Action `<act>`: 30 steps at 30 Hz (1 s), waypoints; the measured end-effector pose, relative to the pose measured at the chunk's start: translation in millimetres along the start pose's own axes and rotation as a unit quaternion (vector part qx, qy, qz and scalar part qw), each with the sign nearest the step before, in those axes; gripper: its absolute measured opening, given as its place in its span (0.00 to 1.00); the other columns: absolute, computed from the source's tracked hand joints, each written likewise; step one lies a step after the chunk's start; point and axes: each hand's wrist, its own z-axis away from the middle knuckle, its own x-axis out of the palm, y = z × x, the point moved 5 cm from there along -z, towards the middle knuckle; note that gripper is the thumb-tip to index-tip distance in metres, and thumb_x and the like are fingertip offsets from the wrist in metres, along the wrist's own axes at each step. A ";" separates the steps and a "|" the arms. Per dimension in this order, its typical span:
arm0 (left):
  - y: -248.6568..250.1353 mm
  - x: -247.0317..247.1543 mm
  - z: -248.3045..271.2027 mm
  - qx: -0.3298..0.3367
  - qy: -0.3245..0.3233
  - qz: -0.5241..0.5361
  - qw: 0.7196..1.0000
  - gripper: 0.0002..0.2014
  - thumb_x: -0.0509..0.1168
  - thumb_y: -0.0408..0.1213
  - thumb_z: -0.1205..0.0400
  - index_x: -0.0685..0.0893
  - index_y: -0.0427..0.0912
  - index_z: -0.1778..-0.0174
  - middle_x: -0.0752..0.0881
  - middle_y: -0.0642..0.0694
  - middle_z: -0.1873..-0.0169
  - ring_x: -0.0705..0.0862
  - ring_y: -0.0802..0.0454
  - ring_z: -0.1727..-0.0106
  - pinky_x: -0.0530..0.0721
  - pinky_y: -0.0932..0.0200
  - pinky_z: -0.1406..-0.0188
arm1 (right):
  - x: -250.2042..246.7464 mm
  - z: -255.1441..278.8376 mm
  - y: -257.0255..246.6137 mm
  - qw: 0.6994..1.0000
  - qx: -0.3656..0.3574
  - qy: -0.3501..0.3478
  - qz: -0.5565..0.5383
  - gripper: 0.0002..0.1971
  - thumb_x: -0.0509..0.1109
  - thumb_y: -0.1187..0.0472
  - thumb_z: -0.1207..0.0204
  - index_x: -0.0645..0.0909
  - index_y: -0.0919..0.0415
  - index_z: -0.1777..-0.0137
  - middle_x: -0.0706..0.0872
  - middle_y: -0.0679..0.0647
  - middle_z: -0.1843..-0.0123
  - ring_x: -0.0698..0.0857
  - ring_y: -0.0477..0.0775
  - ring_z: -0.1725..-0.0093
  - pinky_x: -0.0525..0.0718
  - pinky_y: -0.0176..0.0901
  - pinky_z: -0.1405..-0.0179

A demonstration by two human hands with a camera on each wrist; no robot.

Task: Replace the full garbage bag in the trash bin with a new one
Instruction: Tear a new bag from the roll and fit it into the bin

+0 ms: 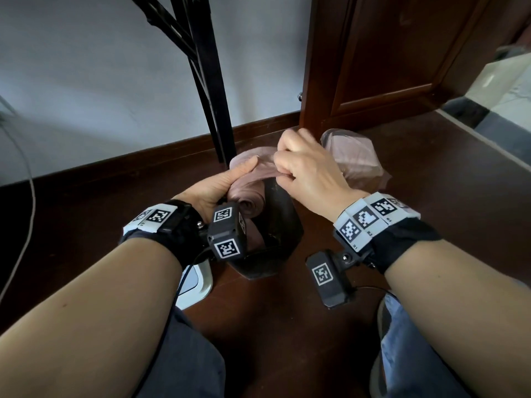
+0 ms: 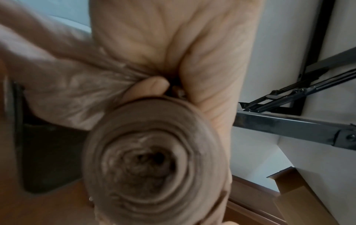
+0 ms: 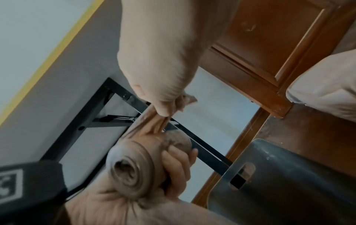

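Observation:
My left hand (image 1: 227, 183) grips a roll of pale pink garbage bags (image 1: 249, 201), with the thumb lying along its top. The roll's spiral end (image 2: 154, 159) fills the left wrist view. My right hand (image 1: 283, 170) pinches the loose bag end (image 3: 154, 123) that comes off the roll (image 3: 131, 172). Both hands hover over the dark trash bin (image 1: 283, 225), whose slotted rim (image 3: 240, 175) shows in the right wrist view. A full, closed pink bag (image 1: 355, 158) sits on the floor behind my right hand, against the door; it also shows as the bag (image 3: 327, 91).
Black folding table legs (image 1: 208, 81) stand by the white wall just behind the bin. A brown wooden door (image 1: 388, 67) is at the back right. A white rounded object (image 1: 196, 282) lies by my left knee. A grey cable (image 1: 28, 182) runs down the left.

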 end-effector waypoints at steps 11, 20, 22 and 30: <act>2.4 16.2 -5.4 0.080 -0.023 0.027 0.996 0.18 0.61 0.44 0.16 0.87 0.34 0.59 0.88 0.35 0.67 0.90 0.44 0.67 0.90 0.52 0.65 | 28.5 8.7 -2.2 0.990 0.054 -0.131 -0.029 0.08 0.63 0.75 0.32 0.74 0.61 0.60 0.83 0.60 0.57 0.80 0.64 0.51 0.69 0.49 0.65; 4.9 4.5 1.0 0.021 0.000 0.052 0.998 0.25 0.65 0.53 0.20 0.84 0.32 0.44 0.89 0.35 0.52 0.91 0.43 0.57 0.91 0.48 0.56 | 29.0 12.6 4.5 0.951 0.165 -0.127 -0.229 0.08 0.62 0.75 0.30 0.73 0.62 0.56 0.77 0.52 0.66 0.76 0.54 0.64 0.67 0.40 0.66; 4.1 3.2 -0.5 0.021 0.011 0.059 0.998 0.22 0.66 0.51 0.21 0.85 0.32 0.48 0.89 0.37 0.57 0.91 0.45 0.60 0.91 0.51 0.58 | 29.3 13.7 8.9 0.937 0.206 -0.107 -0.259 0.11 0.58 0.77 0.32 0.75 0.61 0.62 0.76 0.51 0.69 0.75 0.50 0.66 0.69 0.40 0.66; -4.8 13.5 -7.3 0.034 0.033 0.006 0.999 0.25 0.71 0.44 0.22 0.81 0.32 0.33 0.87 0.33 0.45 0.89 0.39 0.47 0.88 0.42 0.48 | 33.7 23.2 23.2 0.805 0.439 -0.112 -0.384 0.24 0.57 0.41 0.18 0.73 0.62 0.37 0.81 0.52 0.46 0.84 0.52 0.47 0.84 0.41 0.56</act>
